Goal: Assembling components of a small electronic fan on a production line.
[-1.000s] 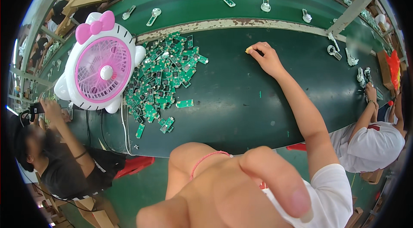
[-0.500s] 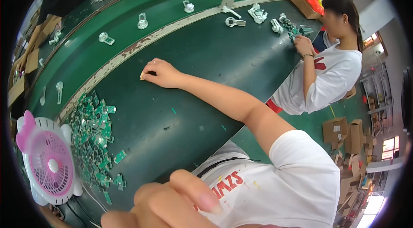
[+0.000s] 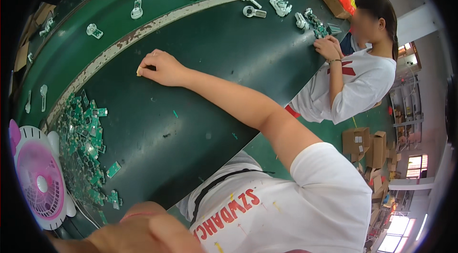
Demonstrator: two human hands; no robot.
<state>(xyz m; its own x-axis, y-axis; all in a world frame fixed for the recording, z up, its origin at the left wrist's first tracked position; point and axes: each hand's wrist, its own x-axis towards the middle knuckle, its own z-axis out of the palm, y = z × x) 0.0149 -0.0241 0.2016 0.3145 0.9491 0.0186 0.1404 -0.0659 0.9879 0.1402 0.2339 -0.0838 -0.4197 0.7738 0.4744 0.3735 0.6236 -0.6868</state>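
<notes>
My right hand [image 3: 164, 68] rests over the dark green worktable [image 3: 191, 110], arm stretched out, thumb and fingers pinched together. A tiny yellowish bit shows at the fingertips, too small to name. Large and blurred at the lower edge, my left hand [image 3: 148, 229] is close to the camera, its fingers smeared. A heap of green circuit boards [image 3: 88, 133] lies on the table's left part, nearer to me than my right hand. Two boards lie apart from it, one a loose green board [image 3: 113, 169].
A pink and white fan [image 3: 42, 184] stands left of the heap. Beyond a worn pale rail [image 3: 129, 38], a green conveyor belt [image 3: 114, 14] carries several white plastic parts [image 3: 137, 9]. On the right, a co-worker's hands [image 3: 328, 47] handle boards. Cardboard boxes [image 3: 355, 141] stand on the floor.
The whole view has shifted, so table things appear farther left. My left hand has sunk lower and blurred. My right hand keeps its pinch. The person at the far left has mostly left the picture.
</notes>
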